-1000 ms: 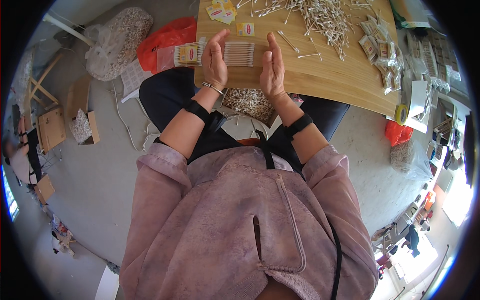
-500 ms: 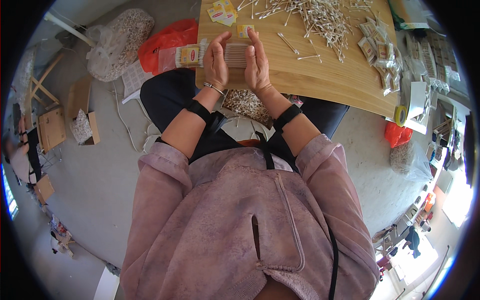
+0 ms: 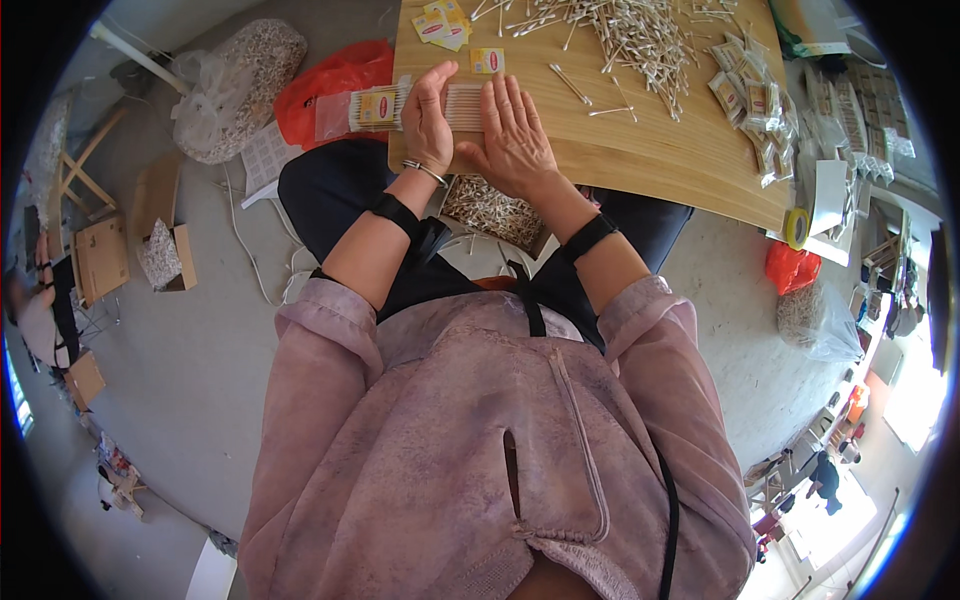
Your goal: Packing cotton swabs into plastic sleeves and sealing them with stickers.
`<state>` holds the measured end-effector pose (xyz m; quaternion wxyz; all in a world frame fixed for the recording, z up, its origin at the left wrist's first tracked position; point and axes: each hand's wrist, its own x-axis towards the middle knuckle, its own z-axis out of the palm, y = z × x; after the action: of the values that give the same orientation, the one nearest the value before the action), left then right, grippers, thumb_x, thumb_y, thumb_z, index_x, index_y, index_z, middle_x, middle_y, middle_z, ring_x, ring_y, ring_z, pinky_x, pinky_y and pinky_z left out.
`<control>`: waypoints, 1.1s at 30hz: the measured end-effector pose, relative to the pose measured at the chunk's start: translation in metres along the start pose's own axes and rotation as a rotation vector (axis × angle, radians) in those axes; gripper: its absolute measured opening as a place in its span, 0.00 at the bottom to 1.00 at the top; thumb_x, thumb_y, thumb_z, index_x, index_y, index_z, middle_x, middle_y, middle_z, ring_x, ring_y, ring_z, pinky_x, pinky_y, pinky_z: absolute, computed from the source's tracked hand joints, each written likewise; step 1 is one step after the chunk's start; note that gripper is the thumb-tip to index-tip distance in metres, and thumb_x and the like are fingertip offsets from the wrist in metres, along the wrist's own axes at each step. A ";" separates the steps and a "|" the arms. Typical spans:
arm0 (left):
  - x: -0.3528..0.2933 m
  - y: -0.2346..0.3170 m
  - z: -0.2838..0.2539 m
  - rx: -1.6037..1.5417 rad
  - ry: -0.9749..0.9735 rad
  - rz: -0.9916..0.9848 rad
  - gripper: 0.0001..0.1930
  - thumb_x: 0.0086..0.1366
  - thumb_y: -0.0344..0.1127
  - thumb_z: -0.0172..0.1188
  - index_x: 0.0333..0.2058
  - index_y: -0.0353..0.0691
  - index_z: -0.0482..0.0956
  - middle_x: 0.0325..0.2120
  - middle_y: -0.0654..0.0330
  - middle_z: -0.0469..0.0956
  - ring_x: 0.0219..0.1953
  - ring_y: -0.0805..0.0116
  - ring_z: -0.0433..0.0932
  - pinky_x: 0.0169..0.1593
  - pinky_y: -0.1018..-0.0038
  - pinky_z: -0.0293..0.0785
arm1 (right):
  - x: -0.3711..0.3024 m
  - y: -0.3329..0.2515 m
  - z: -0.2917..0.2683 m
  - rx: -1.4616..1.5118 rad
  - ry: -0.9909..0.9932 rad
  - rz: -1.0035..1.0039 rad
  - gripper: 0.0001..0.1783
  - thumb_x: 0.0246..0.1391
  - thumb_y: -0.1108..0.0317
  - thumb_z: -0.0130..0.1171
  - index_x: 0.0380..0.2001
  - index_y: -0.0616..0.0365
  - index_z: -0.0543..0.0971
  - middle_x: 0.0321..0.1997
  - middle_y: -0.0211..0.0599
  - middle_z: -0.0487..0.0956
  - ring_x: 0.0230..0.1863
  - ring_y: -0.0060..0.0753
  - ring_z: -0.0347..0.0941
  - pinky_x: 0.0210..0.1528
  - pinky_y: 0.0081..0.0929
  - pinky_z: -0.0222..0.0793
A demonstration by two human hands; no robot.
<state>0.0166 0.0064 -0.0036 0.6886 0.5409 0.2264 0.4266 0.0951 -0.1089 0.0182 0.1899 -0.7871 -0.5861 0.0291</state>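
Note:
On the wooden table's near left part lies a neat row of cotton swabs (image 3: 466, 106), side by side between my two hands. My left hand (image 3: 428, 122) stands on its edge over the row's left part, fingers extended and slightly curved. At the row's right end, my right hand (image 3: 514, 130) lies with its back up and fingers straight, touching the swabs. Left of my left hand is a clear plastic packet (image 3: 336, 116) with a yellow card (image 3: 376, 107) and swabs in it. Another small yellow card (image 3: 487, 61) lies just beyond my hands.
A loose heap of swabs (image 3: 640, 40) covers the table's far middle. Filled packets (image 3: 755, 100) pile up at the right, near a yellow tape roll (image 3: 797, 228). More cards (image 3: 440, 24) lie far left. Below the table edge, a box of swabs (image 3: 492, 212) sits between my legs.
My right hand has turned from standing on its edge to back up, with its fingers now flat against the row's right end. My left hand has hardly moved.

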 end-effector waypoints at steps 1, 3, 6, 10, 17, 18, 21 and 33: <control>0.000 0.000 0.001 -0.004 0.001 0.003 0.28 0.71 0.54 0.37 0.51 0.32 0.70 0.51 0.53 0.72 0.57 0.64 0.67 0.63 0.70 0.58 | 0.000 -0.002 0.000 0.004 -0.001 -0.003 0.46 0.57 0.41 0.43 0.64 0.69 0.50 0.71 0.55 0.45 0.73 0.51 0.36 0.71 0.42 0.33; 0.000 0.000 0.002 -0.005 0.004 -0.007 0.28 0.71 0.53 0.37 0.51 0.32 0.70 0.51 0.53 0.72 0.57 0.64 0.67 0.63 0.70 0.58 | 0.001 -0.004 0.001 -0.218 -0.071 0.010 0.49 0.55 0.33 0.37 0.64 0.68 0.52 0.71 0.53 0.46 0.73 0.47 0.36 0.71 0.40 0.31; 0.000 0.002 0.004 -0.014 0.002 -0.019 0.27 0.72 0.52 0.38 0.51 0.31 0.70 0.52 0.52 0.71 0.58 0.64 0.67 0.63 0.70 0.57 | 0.000 -0.003 0.002 -0.194 -0.073 0.015 0.50 0.55 0.33 0.38 0.64 0.68 0.52 0.71 0.52 0.46 0.73 0.46 0.36 0.72 0.40 0.30; 0.001 0.008 0.002 -0.014 -0.006 -0.041 0.25 0.72 0.49 0.39 0.51 0.32 0.70 0.52 0.54 0.72 0.56 0.67 0.68 0.61 0.71 0.60 | 0.001 -0.005 0.003 -0.182 -0.067 0.013 0.51 0.53 0.31 0.39 0.64 0.68 0.52 0.71 0.53 0.46 0.73 0.46 0.36 0.72 0.40 0.30; -0.032 0.035 -0.015 0.818 -0.273 0.265 0.12 0.67 0.36 0.50 0.44 0.37 0.74 0.34 0.55 0.75 0.38 0.58 0.74 0.44 0.67 0.70 | 0.000 -0.002 -0.002 -0.134 -0.066 -0.002 0.56 0.46 0.31 0.48 0.64 0.68 0.51 0.70 0.53 0.47 0.73 0.46 0.37 0.72 0.41 0.31; -0.040 0.041 -0.017 0.921 -0.382 0.304 0.11 0.65 0.35 0.51 0.43 0.37 0.74 0.31 0.54 0.73 0.36 0.55 0.73 0.42 0.66 0.70 | 0.001 -0.003 -0.002 -0.128 -0.066 -0.002 0.56 0.45 0.33 0.51 0.64 0.68 0.51 0.70 0.53 0.47 0.73 0.46 0.38 0.72 0.41 0.31; -0.046 0.042 -0.031 1.117 -0.586 0.441 0.14 0.63 0.38 0.54 0.45 0.38 0.74 0.29 0.55 0.71 0.36 0.56 0.73 0.42 0.65 0.70 | 0.003 -0.004 -0.003 -0.230 -0.133 0.017 0.55 0.43 0.39 0.54 0.64 0.67 0.50 0.70 0.52 0.48 0.73 0.46 0.38 0.72 0.41 0.32; -0.047 0.037 -0.027 1.310 -0.598 0.518 0.22 0.63 0.43 0.53 0.51 0.35 0.71 0.31 0.57 0.72 0.38 0.60 0.73 0.44 0.68 0.71 | 0.002 -0.004 -0.003 -0.165 -0.109 0.012 0.52 0.43 0.44 0.54 0.64 0.67 0.50 0.70 0.53 0.47 0.73 0.47 0.38 0.72 0.41 0.31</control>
<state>-0.0421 -0.0155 0.0151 0.1373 0.9669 0.1031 0.1885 0.0930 -0.1072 0.0220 0.0919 -0.8009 -0.5911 0.0247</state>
